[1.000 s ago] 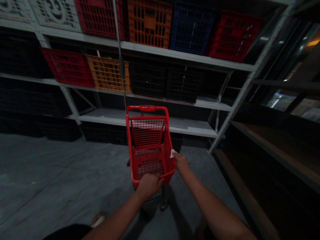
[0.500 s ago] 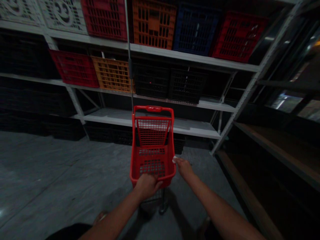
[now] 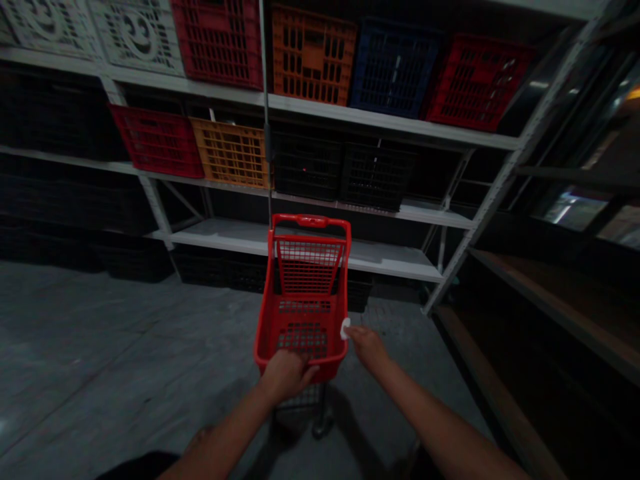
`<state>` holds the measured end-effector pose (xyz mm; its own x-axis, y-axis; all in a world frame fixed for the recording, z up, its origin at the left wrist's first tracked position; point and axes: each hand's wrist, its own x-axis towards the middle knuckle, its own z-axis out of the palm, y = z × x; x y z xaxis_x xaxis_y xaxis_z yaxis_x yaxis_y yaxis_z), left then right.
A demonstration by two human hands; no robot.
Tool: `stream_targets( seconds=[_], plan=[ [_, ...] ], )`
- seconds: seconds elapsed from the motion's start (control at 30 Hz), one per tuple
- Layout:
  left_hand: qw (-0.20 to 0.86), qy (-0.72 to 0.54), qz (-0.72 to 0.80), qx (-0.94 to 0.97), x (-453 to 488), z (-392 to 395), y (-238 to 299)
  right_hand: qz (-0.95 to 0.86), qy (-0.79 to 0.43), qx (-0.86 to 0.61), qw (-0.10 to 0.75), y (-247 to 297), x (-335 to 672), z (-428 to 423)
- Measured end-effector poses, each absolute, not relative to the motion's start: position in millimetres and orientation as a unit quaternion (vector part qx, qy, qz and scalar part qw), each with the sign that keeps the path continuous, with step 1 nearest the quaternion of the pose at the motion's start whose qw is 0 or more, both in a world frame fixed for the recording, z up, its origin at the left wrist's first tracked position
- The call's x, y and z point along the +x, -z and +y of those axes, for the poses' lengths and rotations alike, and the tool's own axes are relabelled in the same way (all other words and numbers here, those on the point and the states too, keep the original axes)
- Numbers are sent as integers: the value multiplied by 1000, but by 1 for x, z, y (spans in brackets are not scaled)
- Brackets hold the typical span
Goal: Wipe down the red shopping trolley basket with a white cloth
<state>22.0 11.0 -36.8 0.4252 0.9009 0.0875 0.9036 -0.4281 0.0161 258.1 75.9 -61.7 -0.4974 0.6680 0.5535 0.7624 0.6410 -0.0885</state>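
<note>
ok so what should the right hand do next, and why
Probably slide the wad along the right side of the cart: the right hand pinches it there, and the left hand grips the cart's near side, which may steady it.

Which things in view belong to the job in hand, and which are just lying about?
Job in hand:
- red shopping cart, left hand on it
- white cloth or paper, in right hand

Just about:
- orange crate
- blue crate
- metal shelving

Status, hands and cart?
Left hand gripping red plastic cart by near rim. Right hand pinching small white wad at its side. White metal shelving behind.
</note>
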Motion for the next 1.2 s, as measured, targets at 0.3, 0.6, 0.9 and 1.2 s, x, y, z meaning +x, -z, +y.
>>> stream_targets(
  seconds=[0.3,0.6,0.9,1.2],
  plan=[
    [21,42,-516,-855,16,11,41,-841,101,-437,304,50,258,113],
    [6,68,-527,-847,0,20,37,-912,83,-251,313,63,256,68],
    [17,61,-500,-864,-13,20,37,-914,118,-222,319,58,261,92],
    [31,56,-498,-865,-50,22,47,-916,99,-200,333,72,231,54]
  ],
)
